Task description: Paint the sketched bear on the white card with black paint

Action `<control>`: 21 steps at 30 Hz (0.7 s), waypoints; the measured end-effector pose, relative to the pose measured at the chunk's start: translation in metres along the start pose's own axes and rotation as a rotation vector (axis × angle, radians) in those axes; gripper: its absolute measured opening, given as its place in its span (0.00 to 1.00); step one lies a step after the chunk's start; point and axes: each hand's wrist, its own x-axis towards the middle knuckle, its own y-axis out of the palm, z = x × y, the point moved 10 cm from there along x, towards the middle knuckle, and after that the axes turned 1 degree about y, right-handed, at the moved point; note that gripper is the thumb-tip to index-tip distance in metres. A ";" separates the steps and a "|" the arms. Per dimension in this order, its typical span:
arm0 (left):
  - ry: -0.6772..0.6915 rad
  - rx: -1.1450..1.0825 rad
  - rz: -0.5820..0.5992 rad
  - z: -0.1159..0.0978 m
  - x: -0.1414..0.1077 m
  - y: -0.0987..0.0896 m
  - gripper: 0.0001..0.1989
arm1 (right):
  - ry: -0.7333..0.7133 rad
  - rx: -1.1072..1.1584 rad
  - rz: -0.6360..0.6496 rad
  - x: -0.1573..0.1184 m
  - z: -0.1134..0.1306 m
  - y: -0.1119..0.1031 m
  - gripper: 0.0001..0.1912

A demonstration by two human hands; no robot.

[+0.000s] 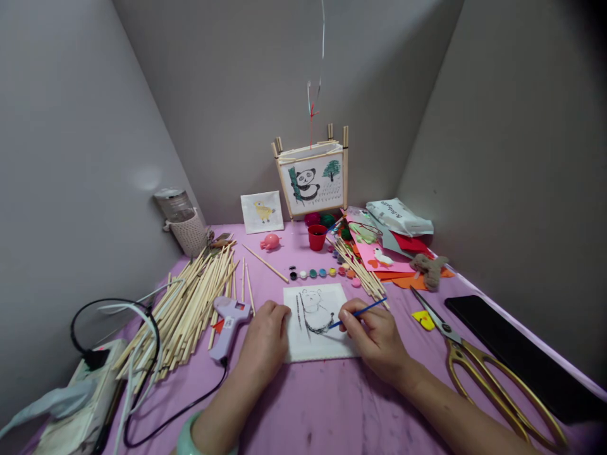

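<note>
A white canvas panel (294, 346) lies flat in front of me, bearing a black outline of a panda beside upright bamboo-like strokes. My right hand (374, 335) pinches a thin blue paintbrush (365, 308), its tip on the black painted curve at the panda's lower right. At the panel's left edge rests my left hand (267, 335), fingers curled down with the tips hidden; whether it grips the edge I cannot make out. Beyond the panel runs a strip of small paint pots (313, 273) in several colours. Behind it stands a red cup (317, 237) with dark contents.
Thin wooden sticks (190, 309) and a lilac glue gun (230, 325) lie left, near a power strip (90, 392) with cables. Large gold-handled scissors (455, 341) and a black slab (516, 354) lie right. A hanging stick-framed panda lantern (313, 180) is at the back.
</note>
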 end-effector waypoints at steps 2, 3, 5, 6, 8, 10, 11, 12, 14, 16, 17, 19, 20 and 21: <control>0.002 0.006 -0.003 0.000 0.000 0.000 0.12 | -0.014 0.001 0.027 0.000 0.003 0.004 0.11; 0.004 0.006 -0.005 -0.001 0.000 0.000 0.13 | -0.025 -0.008 0.034 0.000 0.004 0.005 0.11; 0.008 0.004 -0.009 -0.001 0.000 -0.001 0.13 | -0.052 -0.046 0.025 0.000 0.006 0.004 0.10; 0.008 0.002 -0.009 -0.002 0.000 -0.001 0.13 | -0.063 -0.072 0.009 0.000 0.006 0.001 0.10; 0.008 -0.003 -0.007 -0.002 0.000 -0.001 0.13 | -0.078 -0.119 -0.037 0.000 0.007 -0.005 0.10; 0.008 -0.007 -0.007 -0.002 0.000 -0.001 0.13 | -0.077 -0.133 -0.069 0.000 0.006 -0.010 0.10; 0.007 -0.009 -0.007 -0.002 0.000 -0.001 0.13 | -0.071 -0.125 -0.072 0.000 0.006 -0.011 0.10; 0.007 -0.011 -0.007 -0.001 0.000 -0.001 0.13 | -0.065 -0.107 -0.066 0.000 0.006 -0.010 0.11; 0.004 -0.013 -0.004 -0.001 0.000 -0.001 0.13 | -0.059 -0.062 -0.035 0.000 0.008 -0.006 0.10; 0.003 -0.011 -0.003 -0.001 0.000 -0.001 0.13 | -0.065 -0.026 0.008 0.000 0.010 0.001 0.10; 0.002 -0.009 -0.004 -0.001 0.000 -0.001 0.13 | -0.072 -0.017 0.028 0.000 0.012 0.005 0.09; 0.000 -0.006 -0.006 -0.001 0.000 -0.001 0.13 | -0.084 -0.022 0.062 -0.001 0.013 0.010 0.09; 0.001 -0.006 -0.007 -0.001 0.000 -0.001 0.13 | -0.089 -0.034 0.065 -0.001 0.013 0.010 0.09; 0.003 -0.007 -0.008 -0.001 0.000 -0.001 0.13 | -0.094 -0.050 0.057 -0.001 0.013 0.009 0.09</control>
